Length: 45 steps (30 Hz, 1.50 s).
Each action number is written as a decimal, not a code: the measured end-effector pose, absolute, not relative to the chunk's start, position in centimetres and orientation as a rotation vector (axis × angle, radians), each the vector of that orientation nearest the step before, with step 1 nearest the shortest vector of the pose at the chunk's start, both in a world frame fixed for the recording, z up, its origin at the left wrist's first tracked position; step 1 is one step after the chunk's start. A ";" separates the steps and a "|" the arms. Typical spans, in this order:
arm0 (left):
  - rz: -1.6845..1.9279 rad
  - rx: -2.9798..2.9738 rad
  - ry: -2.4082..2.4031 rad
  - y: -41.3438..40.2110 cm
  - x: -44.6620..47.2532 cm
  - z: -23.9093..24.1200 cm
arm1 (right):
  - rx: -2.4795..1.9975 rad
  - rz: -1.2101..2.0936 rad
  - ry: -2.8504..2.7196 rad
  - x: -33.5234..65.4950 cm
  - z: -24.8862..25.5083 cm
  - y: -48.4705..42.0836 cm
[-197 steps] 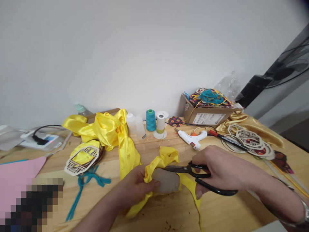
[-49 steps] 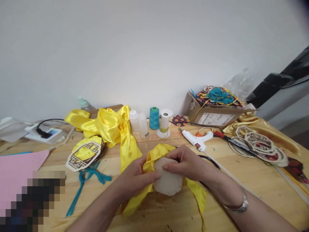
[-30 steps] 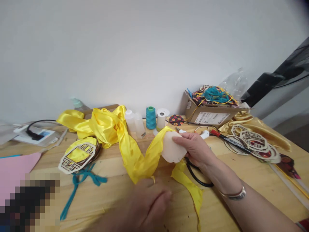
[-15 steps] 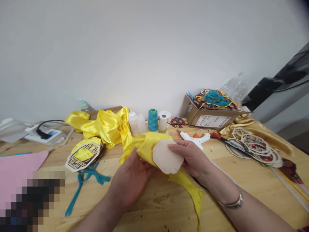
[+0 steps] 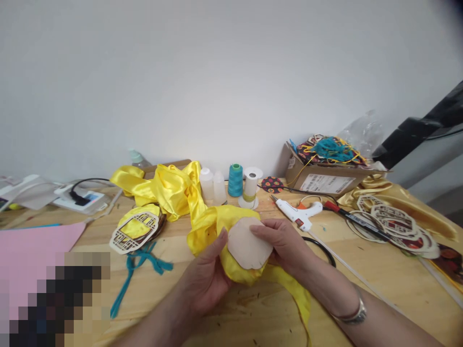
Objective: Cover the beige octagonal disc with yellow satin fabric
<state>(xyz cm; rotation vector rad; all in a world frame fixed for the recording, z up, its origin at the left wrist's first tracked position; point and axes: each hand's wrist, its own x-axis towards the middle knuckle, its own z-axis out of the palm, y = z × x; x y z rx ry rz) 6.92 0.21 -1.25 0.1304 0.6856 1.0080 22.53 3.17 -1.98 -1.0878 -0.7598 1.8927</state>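
Note:
My right hand (image 5: 285,243) pinches a pale, scallop-edged flat disc (image 5: 249,245) with the thumb on its face. Behind the disc lies yellow satin cloth (image 5: 240,274), whose lower edge shows beneath it. My left hand (image 5: 208,274) holds that cloth from the left, the thumb up beside the disc and the fingers mostly hidden under the fabric. A narrow strip of the cloth hangs down to the right below my right wrist, while the rest runs back to a crumpled yellow heap (image 5: 173,188).
A white glue gun (image 5: 298,212) lies beyond my right hand. Behind stand a teal thread cone (image 5: 235,180), a white spool (image 5: 251,185) and white bottles (image 5: 207,182). Openwork wooden frames (image 5: 135,231) lie left, with teal cord (image 5: 150,260). A cardboard box (image 5: 325,176) holds scraps.
The yellow cloth now spreads behind the disc and shows below it. My left hand has come up closer to the disc's left edge. The whole view has shifted slightly.

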 end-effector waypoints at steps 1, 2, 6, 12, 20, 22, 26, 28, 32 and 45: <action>0.996 0.135 0.713 0.1 6.9 -1.3 | -1.112 1.891 -0.784 22.5 -1.9 3.1; 0.982 0.149 0.727 0.0 7.0 -1.3 | -1.133 1.889 -0.809 22.4 -1.9 3.0; 0.933 0.257 0.720 -0.3 7.0 -1.4 | -1.184 1.873 -0.848 22.2 -2.0 2.7; 0.994 0.426 0.805 -0.2 7.5 -1.4 | -1.166 1.828 -0.916 21.8 -2.3 2.5; 1.034 0.491 0.811 -0.2 7.4 -1.6 | -1.162 1.793 -0.974 21.8 -1.9 2.4; 1.033 0.472 0.810 -0.1 7.3 -1.4 | -1.167 1.801 -0.965 21.9 -2.1 2.5; 1.062 0.416 0.834 0.3 7.1 -1.0 | -1.179 1.794 -0.969 22.1 -2.4 2.7; 1.082 0.384 0.868 0.5 7.1 -0.9 | -1.199 1.810 -0.920 22.1 -2.4 2.8; 1.084 0.356 0.907 0.7 6.9 -0.9 | -1.260 1.828 -0.811 22.1 -2.4 2.8; 0.998 0.326 0.872 0.7 6.6 -0.6 | -1.197 1.825 -0.873 22.0 -2.3 2.9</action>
